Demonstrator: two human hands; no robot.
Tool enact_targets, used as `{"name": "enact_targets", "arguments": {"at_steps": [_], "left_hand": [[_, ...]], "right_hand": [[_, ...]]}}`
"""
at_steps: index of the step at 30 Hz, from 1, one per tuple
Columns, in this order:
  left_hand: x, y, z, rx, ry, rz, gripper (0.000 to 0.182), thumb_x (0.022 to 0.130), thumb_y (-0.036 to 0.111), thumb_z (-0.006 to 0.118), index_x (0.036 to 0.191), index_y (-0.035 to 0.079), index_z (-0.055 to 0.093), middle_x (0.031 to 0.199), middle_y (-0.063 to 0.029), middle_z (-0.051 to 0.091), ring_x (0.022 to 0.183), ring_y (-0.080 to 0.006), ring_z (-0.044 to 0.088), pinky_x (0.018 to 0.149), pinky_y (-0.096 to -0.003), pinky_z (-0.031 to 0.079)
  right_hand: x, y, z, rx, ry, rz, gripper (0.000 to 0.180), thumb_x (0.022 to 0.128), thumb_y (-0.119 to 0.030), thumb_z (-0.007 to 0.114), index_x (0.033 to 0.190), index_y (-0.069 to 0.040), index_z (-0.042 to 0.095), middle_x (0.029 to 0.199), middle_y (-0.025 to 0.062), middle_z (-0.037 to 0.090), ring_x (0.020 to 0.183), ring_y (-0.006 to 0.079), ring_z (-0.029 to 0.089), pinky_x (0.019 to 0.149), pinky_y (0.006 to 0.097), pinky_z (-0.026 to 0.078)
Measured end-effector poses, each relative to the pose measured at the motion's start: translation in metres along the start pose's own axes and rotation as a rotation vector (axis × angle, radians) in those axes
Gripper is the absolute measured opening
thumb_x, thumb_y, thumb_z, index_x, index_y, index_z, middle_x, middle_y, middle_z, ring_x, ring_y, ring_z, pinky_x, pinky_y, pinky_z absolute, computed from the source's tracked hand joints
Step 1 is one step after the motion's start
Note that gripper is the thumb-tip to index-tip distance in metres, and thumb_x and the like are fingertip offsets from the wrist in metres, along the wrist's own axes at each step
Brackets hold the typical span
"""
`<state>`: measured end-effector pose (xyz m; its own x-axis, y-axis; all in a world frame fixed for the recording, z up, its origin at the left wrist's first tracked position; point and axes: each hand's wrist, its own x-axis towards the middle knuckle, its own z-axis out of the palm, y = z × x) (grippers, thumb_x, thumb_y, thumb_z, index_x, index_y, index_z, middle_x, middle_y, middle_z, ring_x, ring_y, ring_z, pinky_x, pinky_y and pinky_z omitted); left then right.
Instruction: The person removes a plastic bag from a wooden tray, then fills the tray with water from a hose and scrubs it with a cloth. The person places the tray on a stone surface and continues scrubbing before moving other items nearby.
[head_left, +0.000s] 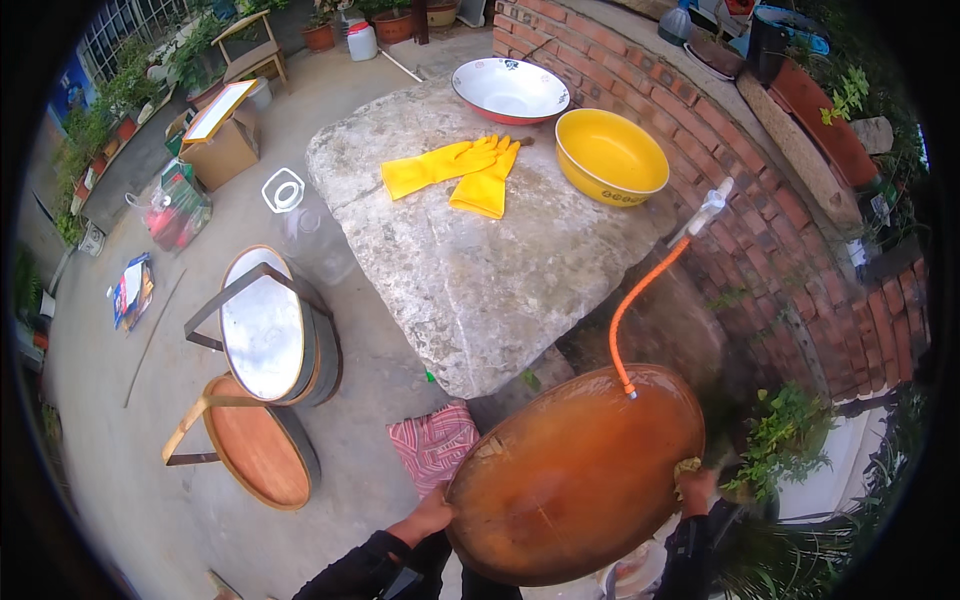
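Note:
Before me is a large oval brown wooden vessel (570, 480), tilted and shiny with water along its far edge. Whether it is a shallow tub or a lid I cannot tell. My left hand (433, 514) grips its left rim. At the right rim, my right hand (699, 487) holds a crumpled yellowish cloth or scrubber (685, 472) against the wood. An orange hose (616, 322) runs down from a tap (709, 210), its metal end over the vessel's far part.
A stone slab (480, 285) bears yellow rubber gloves (450, 169), a white enamel basin (510, 88) and a yellow basin (607, 154). Left stand two oval lidded wooden buckets with handles (262, 330) (259, 442). A patterned pink cushion (433, 442) lies nearby. A brick wall (720, 165) borders the right.

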<state>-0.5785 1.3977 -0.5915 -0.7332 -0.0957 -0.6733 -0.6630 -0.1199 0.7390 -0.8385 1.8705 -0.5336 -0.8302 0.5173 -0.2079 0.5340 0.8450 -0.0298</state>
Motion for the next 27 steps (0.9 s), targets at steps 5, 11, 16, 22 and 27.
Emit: {"name": "enact_targets", "arguments": {"at_steps": [5, 11, 16, 22, 27], "left_hand": [[-0.031, 0.008, -0.055, -0.047, -0.028, 0.059, 0.056, 0.072, -0.003, 0.054, 0.127, -0.005, 0.046, 0.117, -0.0143, 0.059, 0.112, -0.0239, 0.054, 0.096, -0.0342, 0.043], [-0.032, 0.031, -0.092, 0.097, 0.019, 0.031, 0.060, 0.070, -0.007, 0.052, 0.130, -0.003, 0.045, 0.119, -0.0125, 0.058, 0.116, -0.0235, 0.053, 0.099, -0.0326, 0.042], [0.008, 0.035, -0.111, 0.069, -0.113, 0.043, 0.065, 0.070, -0.010, 0.048, 0.134, 0.000, 0.043, 0.120, -0.0124, 0.058, 0.116, -0.0229, 0.053, 0.098, -0.0317, 0.042], [0.059, 0.019, -0.139, 0.196, -0.327, 0.025, 0.060, 0.071, -0.005, 0.051, 0.131, 0.000, 0.046, 0.113, -0.0131, 0.062, 0.108, -0.0255, 0.058, 0.092, -0.0326, 0.046], [0.072, 0.024, -0.153, 0.239, -0.419, 0.151, 0.053, 0.070, 0.001, 0.055, 0.123, 0.001, 0.054, 0.107, -0.0151, 0.065, 0.102, -0.0249, 0.061, 0.089, -0.0339, 0.047]], "right_hand": [[-0.044, -0.018, 0.028, 0.126, -0.083, 0.064, 0.029, 0.068, -0.027, 0.071, 0.086, -0.004, 0.068, 0.087, 0.0201, 0.069, 0.086, 0.0360, 0.068, 0.075, 0.0436, 0.054], [-0.092, -0.026, 0.055, 0.142, -0.002, 0.081, 0.033, 0.068, -0.028, 0.069, 0.091, -0.005, 0.068, 0.089, 0.0208, 0.069, 0.088, 0.0383, 0.066, 0.078, 0.0455, 0.052], [-0.134, -0.005, 0.057, 0.138, 0.001, 0.236, 0.037, 0.069, -0.032, 0.070, 0.092, -0.004, 0.069, 0.090, 0.0217, 0.068, 0.089, 0.0390, 0.066, 0.080, 0.0452, 0.052], [-0.211, 0.038, 0.064, 0.096, 0.133, 0.408, 0.048, 0.069, -0.046, 0.072, 0.090, -0.003, 0.071, 0.089, 0.0209, 0.069, 0.086, 0.0358, 0.068, 0.077, 0.0424, 0.053], [-0.276, 0.056, 0.037, -0.006, 0.163, 0.586, 0.049, 0.070, -0.049, 0.071, 0.084, -0.002, 0.071, 0.079, 0.0195, 0.069, 0.076, 0.0320, 0.070, 0.070, 0.0411, 0.055]]}}
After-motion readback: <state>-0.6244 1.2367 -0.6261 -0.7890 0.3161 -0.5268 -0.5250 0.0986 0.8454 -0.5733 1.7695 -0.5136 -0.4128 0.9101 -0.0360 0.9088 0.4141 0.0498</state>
